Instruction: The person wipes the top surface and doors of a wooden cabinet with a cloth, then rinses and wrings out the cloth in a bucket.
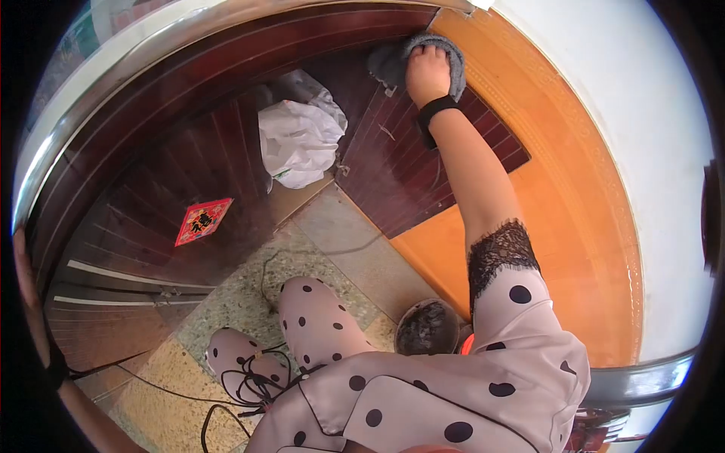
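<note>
My right hand (429,74) presses a grey cloth (388,65), its fingers curled over the folds. The cloth lies at the far end of a dark red slatted panel (408,170), next to an orange wood-grain surface (574,226). A black band circles the right wrist. At the far left edge is my left hand (32,313), close to a curved chrome rail (32,170). Its fingers are squeezed by the lens edge, so their pose does not show. A white plastic bag (298,140) hangs near the middle of the dark slatted surface.
A red and gold paper decoration (202,221) is stuck on the left dark panel. Below, a dark round container (427,328) stands on the floor beside something red (467,341). Thin black cables (162,389) run across the speckled floor tiles (249,264).
</note>
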Demonstrator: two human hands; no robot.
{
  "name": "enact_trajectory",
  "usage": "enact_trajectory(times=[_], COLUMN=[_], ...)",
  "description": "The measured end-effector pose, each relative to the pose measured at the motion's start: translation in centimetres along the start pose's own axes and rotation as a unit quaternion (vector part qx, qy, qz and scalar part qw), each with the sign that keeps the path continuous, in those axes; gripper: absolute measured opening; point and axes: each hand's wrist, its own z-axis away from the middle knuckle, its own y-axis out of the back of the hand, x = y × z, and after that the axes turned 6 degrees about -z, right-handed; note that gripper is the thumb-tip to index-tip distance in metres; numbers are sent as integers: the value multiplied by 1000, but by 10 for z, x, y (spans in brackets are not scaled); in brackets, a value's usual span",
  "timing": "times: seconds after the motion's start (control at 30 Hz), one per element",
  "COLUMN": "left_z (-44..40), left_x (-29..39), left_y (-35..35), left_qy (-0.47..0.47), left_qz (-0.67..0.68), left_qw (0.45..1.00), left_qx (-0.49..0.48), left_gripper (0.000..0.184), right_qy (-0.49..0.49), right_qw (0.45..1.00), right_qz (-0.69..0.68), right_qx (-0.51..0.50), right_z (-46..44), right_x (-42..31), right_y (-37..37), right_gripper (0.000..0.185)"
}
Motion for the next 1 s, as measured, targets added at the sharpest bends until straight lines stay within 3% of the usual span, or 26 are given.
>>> enact_trajectory(times=[0.07,0.17,0.27,0.43,0.47,0.57,0.63,0.7,0.73,0.8,0.83,0.9,0.93,1.0], left_z=[32,76,95,108,113,126,115,107,100,82,70,38,21,-2], left_x=[-2,-6,-3,5,6,14,12,2,-2,-5,-5,0,1,1], left_y=[-18,-41,-58,-73,-78,-97,-94,-85,-80,-66,-55,-31,-19,-2], left_qy=[-70,-277,-366,-411,-395,-341,-305,-327,-334,-279,-212,-6,51,76], left_qz=[-195,-527,-633,-725,-678,-585,-546,-546,-547,-496,-429,-67,87,198], left_qw=[977,796,676,549,615,729,776,764,760,815,872,997,995,977], left_qx=[-53,-106,-97,-58,-84,-97,-85,-104,-109,-110,-104,-43,1,37], left_gripper=[55,53,55,60,60,60,59,58,60,57,56,53,52,50], right_qy=[10,35,20,-46,-71,-153,-178,-203,-176,-115,-80,-35,-17,6], right_qw=[1000,999,1000,996,992,986,983,978,984,991,993,996,997,998], right_qz=[2,-14,-8,58,70,12,5,-10,-20,-44,-58,-47,-60,-64], right_qx=[11,18,-19,-51,-74,-68,-45,-44,-8,45,62,65,51,7], right_z=[5,18,68,185,202,251,264,265,254,223,203,163,143,113], right_x=[6,28,58,128,138,163,156,151,142,125,120,111,99,86], right_y=[-3,16,49,109,121,136,150,153,155,156,153,131,127,89], right_gripper=[19,18,13,8,9,24,31,32,30,25,23,18,17,17])
